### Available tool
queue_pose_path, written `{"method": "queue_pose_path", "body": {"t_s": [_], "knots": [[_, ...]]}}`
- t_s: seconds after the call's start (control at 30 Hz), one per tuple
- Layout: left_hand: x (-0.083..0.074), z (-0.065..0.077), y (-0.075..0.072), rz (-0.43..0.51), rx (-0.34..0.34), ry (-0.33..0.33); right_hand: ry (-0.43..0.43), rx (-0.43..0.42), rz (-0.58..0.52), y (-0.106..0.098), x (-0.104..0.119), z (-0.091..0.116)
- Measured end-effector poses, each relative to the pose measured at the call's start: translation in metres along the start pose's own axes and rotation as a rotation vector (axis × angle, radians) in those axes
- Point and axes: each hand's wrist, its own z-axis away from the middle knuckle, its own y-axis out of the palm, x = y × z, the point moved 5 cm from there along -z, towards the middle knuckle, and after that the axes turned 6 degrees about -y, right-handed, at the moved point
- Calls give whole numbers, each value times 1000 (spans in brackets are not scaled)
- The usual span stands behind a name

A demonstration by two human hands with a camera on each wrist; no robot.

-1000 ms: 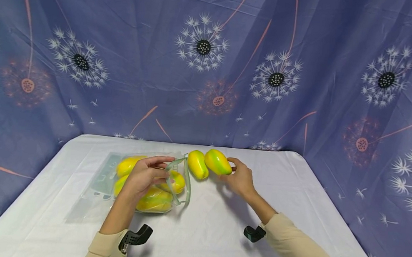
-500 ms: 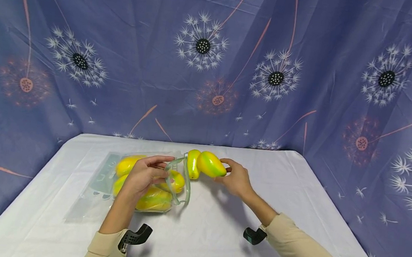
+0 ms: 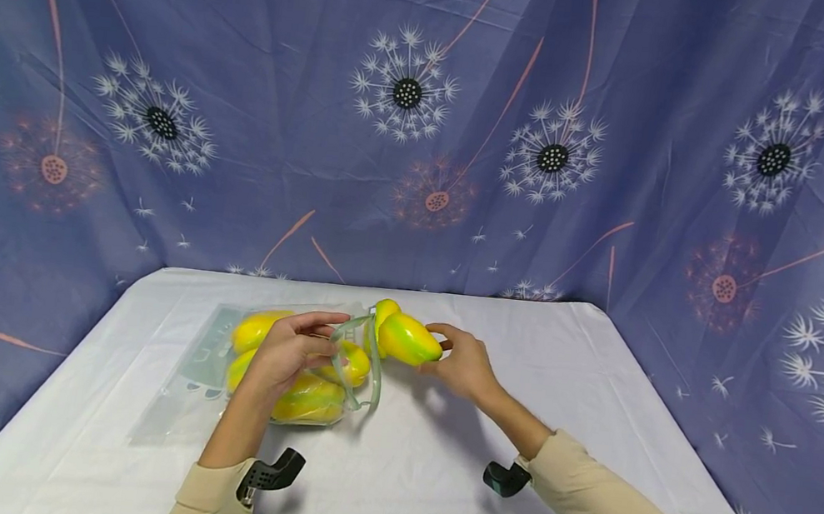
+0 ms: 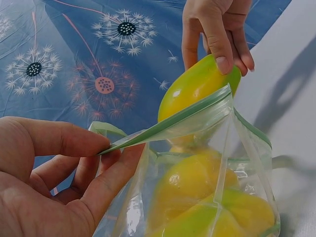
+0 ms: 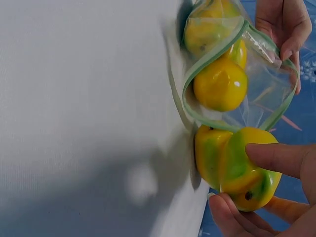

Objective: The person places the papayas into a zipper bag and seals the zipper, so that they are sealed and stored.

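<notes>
A clear zip bag [image 4: 190, 112] with a green edge lies on its side, its mouth facing right. Its upper edge is pinched between the thumb and fingers of my left hand [image 3: 287, 357], which keeps the mouth apart. Several yellow-green mangoes, among them a large mango [image 3: 310, 400], show through the plastic. My right hand [image 3: 467, 366] grips another mango [image 3: 409, 340] by its end, just right of the bag's mouth. Behind that one, a loose mango [image 5: 209, 154] rests on the table beside the opening, partly hidden in the head view.
A white cloth covers the table [image 3: 507, 501]. Flat plastic of the bag, with printed marks, spreads to the left. A blue curtain [image 3: 284, 110] with dandelion print hangs behind and at both sides. Black cameras [image 3: 507, 478] sit on both wrists.
My right hand has carried its mango left and slightly toward me, up to the bag's mouth, so it now covers much of the loose mango. My left hand has stayed in place.
</notes>
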Motion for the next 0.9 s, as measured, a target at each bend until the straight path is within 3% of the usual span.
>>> {"method": "queue_pose_path", "body": {"t_s": [0.9], "knots": [[0, 1, 1, -17, -5, -4, -88, 45, 14, 9, 21, 5]]}}
